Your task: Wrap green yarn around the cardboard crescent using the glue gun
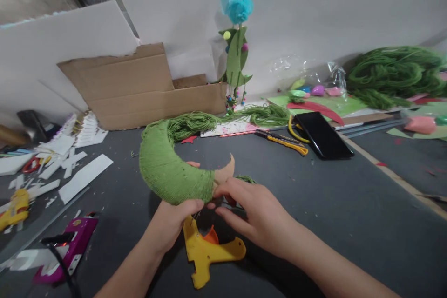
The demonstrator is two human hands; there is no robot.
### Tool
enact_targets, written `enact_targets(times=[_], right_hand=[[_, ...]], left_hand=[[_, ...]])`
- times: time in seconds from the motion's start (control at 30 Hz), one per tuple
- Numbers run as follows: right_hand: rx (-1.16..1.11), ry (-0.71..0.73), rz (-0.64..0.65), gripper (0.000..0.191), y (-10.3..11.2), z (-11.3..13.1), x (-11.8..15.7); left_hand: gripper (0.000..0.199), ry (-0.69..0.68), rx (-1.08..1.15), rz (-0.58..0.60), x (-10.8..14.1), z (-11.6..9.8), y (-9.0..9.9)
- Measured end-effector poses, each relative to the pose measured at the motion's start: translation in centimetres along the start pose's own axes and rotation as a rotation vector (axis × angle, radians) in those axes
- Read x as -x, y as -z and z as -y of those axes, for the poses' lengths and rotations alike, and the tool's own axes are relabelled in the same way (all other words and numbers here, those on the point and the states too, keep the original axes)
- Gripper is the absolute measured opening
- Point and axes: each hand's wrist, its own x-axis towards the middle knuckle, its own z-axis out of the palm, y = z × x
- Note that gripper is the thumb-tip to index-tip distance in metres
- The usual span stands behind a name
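A crescent shape (171, 167) wrapped in green yarn is held above the dark table, its right tip bare and tan. My left hand (171, 223) grips its lower edge, thumb on the yarn and fingers behind. At the bare tip my right hand (251, 209) is closed, thumb and fingers near the end of the wrapping; what they pinch is too small to make out. Below the hands lies a yellow glue gun (206, 253) with an orange trigger. Green yarn strands (192, 123) lie behind the crescent.
Cardboard (139, 84) leans at the back beside a blue flower decoration (237, 7). Toward the right are a cutter (282, 142), a black phone (323, 135) and a green yarn pile (394, 72). White scraps (85, 179) and a purple device (70, 249) lie left.
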Motion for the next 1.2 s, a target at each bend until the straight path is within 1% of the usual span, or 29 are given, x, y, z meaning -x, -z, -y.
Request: enact_targets(times=[0.13, 0.2, 0.23, 0.27, 0.33, 0.43, 0.53, 0.6, 0.67, 0.77, 0.87, 0.93, 1.0, 1.03, 1.1, 1.17, 1.2], right_hand=[[0.010, -0.158, -0.113, 0.005, -0.8, 0.3, 0.1], [0.007, -0.232, -0.158, 0.008, -1.5, 0.4, 0.1], [0.003, -0.243, -0.170, 0.010, -1.8, 0.4, 0.1], [0.002, -0.233, -0.172, 0.012, -2.1, 0.4, 0.2], [0.018, -0.161, -0.165, 0.016, -2.6, 0.5, 0.3], [0.081, -0.039, -0.169, 0.023, -2.9, 0.5, 0.6], [0.096, 0.005, -0.205, 0.023, -2.5, 0.5, 0.8], [0.060, 0.012, -0.220, 0.022, -2.1, 0.4, 0.7], [0.004, -0.013, -0.229, 0.019, -1.7, 0.4, 0.5], [-0.116, -0.112, -0.235, 0.014, -1.4, 0.4, 0.1], [-0.294, -0.236, -0.207, 0.012, -1.1, 0.4, -0.2], [-0.413, -0.331, -0.182, 0.012, -0.9, 0.4, -0.4], [-0.500, -0.408, -0.160, 0.012, -0.7, 0.4, -0.5], [-0.522, -0.433, -0.151, 0.013, -0.6, 0.4, -0.6], [-0.488, -0.442, -0.146, 0.014, -0.6, 0.4, -0.5], [-0.337, -0.397, -0.181, 0.014, -0.7, 0.4, -0.4], [-0.231, -0.351, -0.204, 0.014, -0.8, 0.4, -0.3]], left_hand=[[0.062, -0.060, 0.002, -0.094, -0.2, 0.1, -0.3], [0.055, -0.108, 0.002, -0.133, -0.2, 0.2, -0.4], [0.051, -0.126, 0.001, -0.141, -0.2, 0.4, -0.4], [0.046, -0.143, -0.006, -0.150, -0.2, 0.5, -0.4], [0.039, -0.171, -0.059, -0.171, 0.0, 0.7, -0.5], [0.033, -0.235, -0.253, -0.222, 0.2, 0.7, -0.6], [0.036, -0.301, -0.418, -0.231, 0.4, 0.4, -0.8], [0.042, -0.328, -0.428, -0.247, 0.5, 0.2, -1.0], [0.048, -0.342, -0.397, -0.266, 0.5, 0.2, -1.1], [0.051, -0.313, -0.333, -0.237, 0.5, 0.5, -1.2], [0.053, -0.244, -0.261, -0.180, 0.3, 0.9, -1.1], [0.053, -0.212, -0.256, -0.158, 0.3, 1.2, -0.9], [0.048, -0.199, -0.278, -0.168, 0.2, 1.4, -0.6], [0.042, -0.179, -0.296, -0.180, 0.2, 1.5, -0.4], [0.025, -0.109, -0.347, -0.184, 0.3, 1.7, -0.2], [0.011, -0.036, -0.373, -0.149, 0.3, 1.7, -0.1], [0.009, -0.018, -0.360, -0.128, 0.3, 1.7, -0.1]])
